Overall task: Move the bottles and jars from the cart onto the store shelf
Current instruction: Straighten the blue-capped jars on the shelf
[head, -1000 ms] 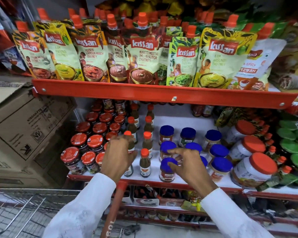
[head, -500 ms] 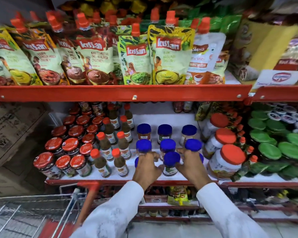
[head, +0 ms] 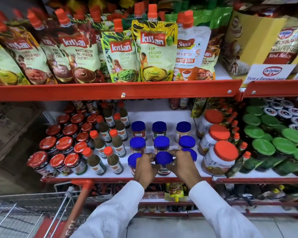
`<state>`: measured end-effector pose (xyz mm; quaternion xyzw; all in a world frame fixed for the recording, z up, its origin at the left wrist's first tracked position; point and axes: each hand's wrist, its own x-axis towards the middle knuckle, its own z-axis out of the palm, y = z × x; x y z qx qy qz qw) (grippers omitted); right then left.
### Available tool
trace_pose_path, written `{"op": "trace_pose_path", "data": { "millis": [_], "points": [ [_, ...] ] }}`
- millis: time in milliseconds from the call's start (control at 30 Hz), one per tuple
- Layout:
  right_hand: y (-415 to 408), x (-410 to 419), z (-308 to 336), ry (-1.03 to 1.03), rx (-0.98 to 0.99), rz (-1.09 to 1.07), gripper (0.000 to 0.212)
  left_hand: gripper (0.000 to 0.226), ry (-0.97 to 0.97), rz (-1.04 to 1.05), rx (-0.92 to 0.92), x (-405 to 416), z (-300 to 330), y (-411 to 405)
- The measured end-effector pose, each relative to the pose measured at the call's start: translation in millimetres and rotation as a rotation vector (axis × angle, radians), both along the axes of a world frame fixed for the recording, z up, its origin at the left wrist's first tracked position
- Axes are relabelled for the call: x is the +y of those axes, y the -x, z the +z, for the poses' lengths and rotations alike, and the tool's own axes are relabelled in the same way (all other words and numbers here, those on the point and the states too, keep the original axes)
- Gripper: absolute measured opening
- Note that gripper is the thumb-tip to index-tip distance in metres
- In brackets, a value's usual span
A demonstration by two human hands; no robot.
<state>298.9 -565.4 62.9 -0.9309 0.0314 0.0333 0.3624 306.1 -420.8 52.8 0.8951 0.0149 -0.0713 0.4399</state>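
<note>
**Both hands on a front-row jar**

Left hand (head: pixel 145 166) and right hand (head: pixel 183 164), fingers curled, clasp the blue-lidded jar (head: pixel 163 162) from either side, low centre of frame, apparently standing on the shelf (head: pixel 127 179). Cart (head: pixel 41 212) lower left.

**Readable labels on the store shelves**

On the upper shelf, a yellow-topped spouted pouch with an orange cap (head: pixel 154 48) reads "Kissan AAM KASUNDI CHUTNEY". The green-leafed pouch (head: pixel 120 55) beside it reads "Kissan CHILLI PEANUT THECHA CHUTNEY". A pale pouch picturing brown chutney (head: pixel 79 54) reads "Kissan KHATTIMEETHI IMLI KHAJOOR CHUTNEY". The white and orange pouch (head: pixel 190 52) shows "SWAD" and "HOT & SPICY". A white shelf card (head: pixel 269 73) carries "Dr. Oetker". A cream packet (head: pixel 285 47) says "Red Salsa".
</note>
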Motion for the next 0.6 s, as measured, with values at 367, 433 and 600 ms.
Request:
{"op": "trace_pose_path", "data": {
  "millis": [367, 433, 600],
  "points": [
    [9, -2, 4, -0.021, -0.014, -0.001, 0.047, 0.029, -0.038, -0.016, 0.008, 3, 0, 3],
    [12, -5, 6, -0.046, -0.006, -0.008, 0.047, 0.035, -0.053, -0.009, 0.006, 5, 0, 3],
    [25, -39, 11, -0.040, -0.041, -0.147, 0.031, 0.046, -0.099, -0.011, -0.092, 2, 15, 5]
  ]
}}
